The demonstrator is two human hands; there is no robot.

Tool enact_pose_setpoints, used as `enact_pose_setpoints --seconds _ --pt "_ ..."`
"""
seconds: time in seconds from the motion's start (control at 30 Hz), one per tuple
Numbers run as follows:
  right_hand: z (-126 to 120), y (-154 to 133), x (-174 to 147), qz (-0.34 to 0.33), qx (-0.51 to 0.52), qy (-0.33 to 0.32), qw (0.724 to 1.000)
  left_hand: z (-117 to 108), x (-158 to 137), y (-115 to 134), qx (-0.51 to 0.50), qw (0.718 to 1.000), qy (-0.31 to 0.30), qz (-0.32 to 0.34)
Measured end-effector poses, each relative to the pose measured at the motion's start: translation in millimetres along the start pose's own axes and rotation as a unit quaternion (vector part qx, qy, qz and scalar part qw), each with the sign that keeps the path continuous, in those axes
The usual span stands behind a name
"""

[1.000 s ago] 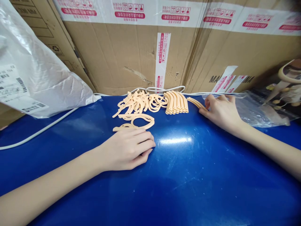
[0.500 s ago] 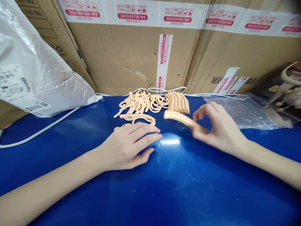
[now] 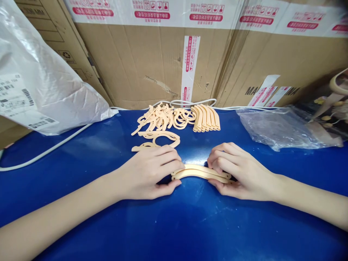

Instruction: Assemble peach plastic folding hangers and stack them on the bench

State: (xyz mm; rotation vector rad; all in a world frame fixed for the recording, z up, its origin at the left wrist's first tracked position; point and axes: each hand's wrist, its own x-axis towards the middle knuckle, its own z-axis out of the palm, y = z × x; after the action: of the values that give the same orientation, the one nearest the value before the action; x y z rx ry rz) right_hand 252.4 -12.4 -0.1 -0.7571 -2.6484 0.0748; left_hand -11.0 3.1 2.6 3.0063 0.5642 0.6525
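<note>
A pair of curved strips [image 3: 197, 171] spans between your left hand [image 3: 152, 174] and right hand [image 3: 241, 172], low over the worktop [image 3: 163, 232].

Your left fingertips overlie the strips' left ends, thumb just beside the near edge; I cannot tell how firmly that grip closes. Just beyond it lie looped pieces [image 3: 164, 135], with a far heap of hooked pieces [image 3: 159, 119] and, to its right, a row of curved pieces [image 3: 205, 117]. Your right grip pinches both strips near their right ends, thumb near, fingers far. A clear plastic bag [image 3: 266, 127] lies at far right. The strips look like light, stiff, smooth plastic that could slide against each other; holding both ends by their opposite long edges seems surest.
</note>
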Motion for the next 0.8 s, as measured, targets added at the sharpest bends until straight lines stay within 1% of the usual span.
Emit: enact_pose_setpoints --seconds 0.17,0.43,0.8 --pt "0.4 1.8 1.2 0.005 0.054 -0.021 0.998 -0.5 -0.2 -1.0 0.006 1.0 -0.011 0.0" --pt "0.6 2.0 1.7 -0.009 0.104 -0.034 0.994 -1.4 -1.9 -2.0 -0.037 0.999 -0.03 0.01" --pt "-0.4 1.1 0.8 -0.02 0.13 -0.028 0.991 -2.6 -2.1 -2.8 -0.067 0.996 -0.051 0.011"
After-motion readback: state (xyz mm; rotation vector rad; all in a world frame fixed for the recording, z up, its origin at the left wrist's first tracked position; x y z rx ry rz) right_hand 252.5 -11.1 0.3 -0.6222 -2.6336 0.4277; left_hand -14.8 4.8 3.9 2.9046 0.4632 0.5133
